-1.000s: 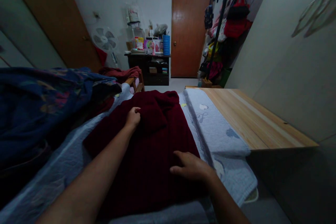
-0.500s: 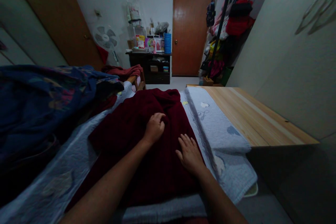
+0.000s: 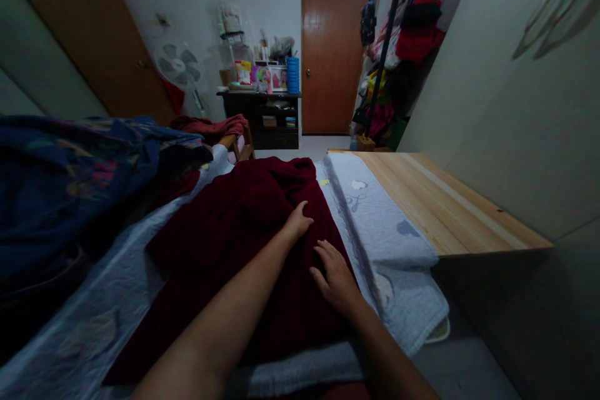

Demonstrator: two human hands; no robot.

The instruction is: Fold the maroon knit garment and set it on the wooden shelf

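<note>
A dark red garment (image 3: pixel 225 231) of thick cloth lies spread over the bed in front of me, its far part bunched in soft folds. My left hand (image 3: pixel 299 221) rests on it right of the middle, with a finger and the thumb apart; its other fingers are hidden. Close by, near the garment's right edge, my right hand (image 3: pixel 335 275) lies over the cloth with its fingers stretched out and the thumb apart. No cloth is visibly gripped in either hand.
Blue patterned cloth (image 3: pixel 70 175) is heaped on the left. A pale quilted cover (image 3: pixel 375 212) lies right of the garment, next to a wooden board (image 3: pixel 435 200). Beyond stand a fan (image 3: pixel 180 65), a dark cabinet (image 3: pixel 262 119) and a wooden door (image 3: pixel 328 50).
My left hand has slid right across the garment, closer to my right hand. My right hand stays near the right edge, its fingers a little more bent. The view has shifted slightly.
</note>
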